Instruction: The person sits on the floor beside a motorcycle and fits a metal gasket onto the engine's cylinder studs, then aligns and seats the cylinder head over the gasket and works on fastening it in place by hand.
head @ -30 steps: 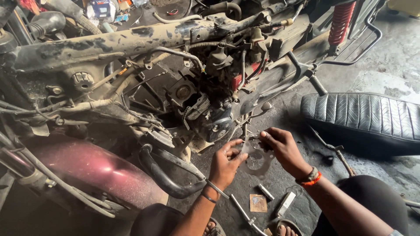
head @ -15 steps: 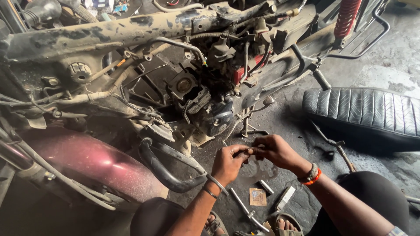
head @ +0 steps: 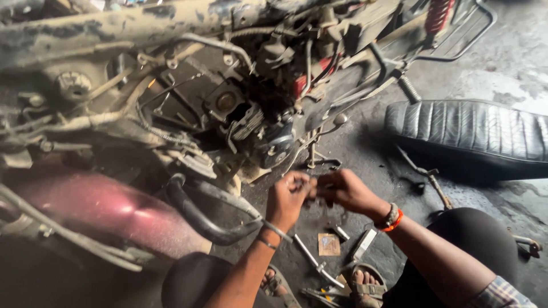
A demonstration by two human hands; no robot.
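Through the head camera I see my left hand point(head: 288, 197) and right hand point(head: 345, 191) meeting knuckle to knuckle above the floor point(head: 502, 68); the fingers point(head: 299, 182) of the left are curled tight, those of the right curled the same way, and both pinch one small dark part point(head: 315, 187) at the point where the fingertips touch; I cannot tell what the part is, since the fingers hide most of it.

Just below the fingers lies a small square cardboard packet point(head: 329, 244), tan with a pale patch in its middle; beside it, under the right wrist, a short silvery socket point(head: 341, 232) and a flat grey metal tool point(head: 363, 244); below the left wrist a slim chrome wrench point(head: 313, 262) slants across the floor.

Beyond the fingertips stands the stripped motorcycle engine point(head: 251, 114), greasy, dull metal crusted with dirt, cables and hoses looping over it; left of the left hand bends a black rubber hose point(head: 200, 214), and past it a glossy maroon fuel tank point(head: 97, 211); well off to the right of the right hand rests a ribbed black seat point(head: 468, 128); far above it a red coil spring point(head: 438, 14).

The floor is rough grey concrete, oil-stained, dark near the fingers; my sandalled foot point(head: 365, 282) shows at the lower edge.
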